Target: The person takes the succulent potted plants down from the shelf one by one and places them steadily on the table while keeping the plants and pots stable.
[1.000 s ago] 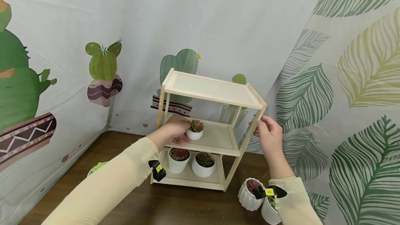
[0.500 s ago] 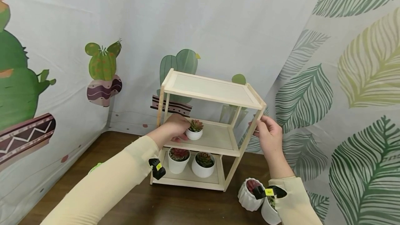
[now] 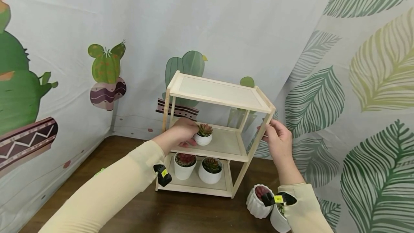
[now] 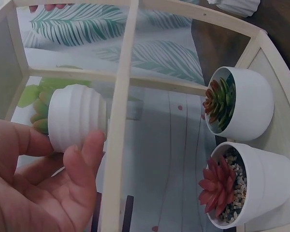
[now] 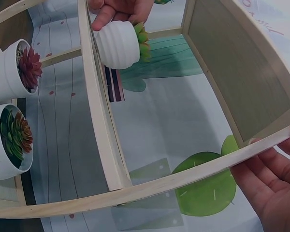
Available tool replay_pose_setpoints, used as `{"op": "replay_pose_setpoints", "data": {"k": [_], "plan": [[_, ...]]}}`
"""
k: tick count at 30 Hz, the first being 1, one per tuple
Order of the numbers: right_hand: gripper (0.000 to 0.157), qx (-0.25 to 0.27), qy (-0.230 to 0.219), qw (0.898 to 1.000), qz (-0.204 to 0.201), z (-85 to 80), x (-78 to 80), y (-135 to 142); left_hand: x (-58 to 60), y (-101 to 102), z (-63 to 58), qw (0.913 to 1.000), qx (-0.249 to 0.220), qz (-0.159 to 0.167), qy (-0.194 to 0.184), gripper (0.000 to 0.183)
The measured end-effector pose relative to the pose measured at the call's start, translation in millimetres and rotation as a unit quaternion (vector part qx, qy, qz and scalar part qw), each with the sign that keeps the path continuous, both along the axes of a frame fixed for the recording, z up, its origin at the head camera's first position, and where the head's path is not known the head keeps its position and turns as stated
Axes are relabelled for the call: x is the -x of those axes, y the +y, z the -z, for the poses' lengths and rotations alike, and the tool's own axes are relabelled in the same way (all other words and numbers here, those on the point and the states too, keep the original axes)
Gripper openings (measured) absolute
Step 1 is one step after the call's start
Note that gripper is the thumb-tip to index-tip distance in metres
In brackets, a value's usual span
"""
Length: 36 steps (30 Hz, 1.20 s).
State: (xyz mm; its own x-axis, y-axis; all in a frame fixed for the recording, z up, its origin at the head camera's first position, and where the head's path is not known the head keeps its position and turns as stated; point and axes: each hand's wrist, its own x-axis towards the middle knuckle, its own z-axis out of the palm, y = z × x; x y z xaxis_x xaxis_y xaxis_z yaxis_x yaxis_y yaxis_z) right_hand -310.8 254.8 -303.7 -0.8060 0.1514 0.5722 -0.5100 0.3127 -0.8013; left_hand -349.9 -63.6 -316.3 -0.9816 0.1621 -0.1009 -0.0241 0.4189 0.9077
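Observation:
A small succulent in a ribbed white pot (image 3: 203,139) is at the middle tier of a three-tier wooden shelf (image 3: 223,94). My left hand (image 3: 183,132) holds it from the left; in the left wrist view its thumb and fingers lie around the pot (image 4: 77,118). My right hand (image 3: 279,136) grips the shelf's right front post (image 3: 258,136), fingertips behind the wood in the right wrist view. On the bottom tier stand a red succulent in a white pot (image 3: 184,166) and a green-red succulent in a rounder white pot (image 3: 211,171).
Right of the shelf, a fluted white pot with a dark red plant (image 3: 258,201) and another white pot (image 3: 280,219) stand on the brown table (image 3: 181,211), partly behind the right wrist. Something green (image 3: 101,171) shows past the left sleeve. A printed cloth (image 3: 226,28) hangs behind.
My left hand has shifted slightly to the right along the middle tier, with the small potted succulent. The right hand and the shelf have stayed in place.

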Motion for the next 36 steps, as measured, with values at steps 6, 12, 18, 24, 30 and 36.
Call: {"op": "replay_pose_setpoints", "data": {"k": [6, 12, 18, 24, 30, 36], "plan": [[0.030, -0.002, 0.005, 1.000, 0.004, 1.8, -0.7, -1, -5.3, -1, -4.7, 0.9998, -0.005, 0.017, 0.011, 0.041], [0.029, 0.003, 0.010, 1.000, 0.003, 2.8, 0.7, -1, -14.9, -1, -13.3, 0.9994, -0.001, 0.033, 0.013, 0.044], [0.029, 0.009, 0.015, 1.000, 0.008, 2.0, -1.0, -4, -23.4, -4, -20.3, 0.9989, 0.000, 0.047, 0.004, 0.049], [0.029, 0.016, 0.021, 1.000, 0.016, 2.7, -0.9, -6, -31.1, -13, -21.0, 0.9980, -0.004, 0.063, 0.002, 0.053], [0.029, 0.013, 0.028, 0.999, 0.025, 5.2, 1.6, -6, -36.8, -28, -18.0, 0.9971, -0.003, 0.076, 0.008, 0.051], [0.028, 0.022, 0.042, 0.999, 0.019, 6.4, 2.6, -7, -50.1, -40, -17.7, 0.9949, -0.012, 0.098, 0.018, 0.046]]}}
